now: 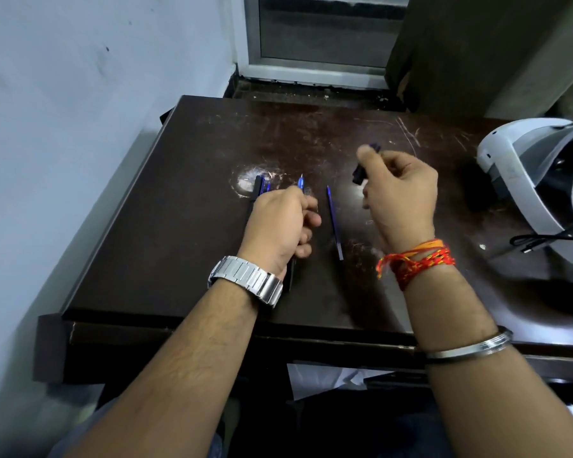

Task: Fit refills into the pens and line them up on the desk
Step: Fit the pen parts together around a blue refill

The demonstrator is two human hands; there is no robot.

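Observation:
My left hand [280, 223] grips a blue pen [300, 182] whose tip pokes out beyond the fingers and whose dark end shows under the wrist. Just left of it, dark pens [258, 186] lie on the dark wooden desk [179, 226], mostly covered by that hand. A thin blue refill [334, 221] lies loose on the desk between my hands. My right hand [399, 196] is raised above the desk and pinches a small dark blue pen part [359, 173], blurred by motion.
A white headset [536, 180] with a black cable [543, 241] sits at the desk's right edge. A pale wall runs along the left, and a window frame and a curtain stand behind the desk. White paper shows under the desk front.

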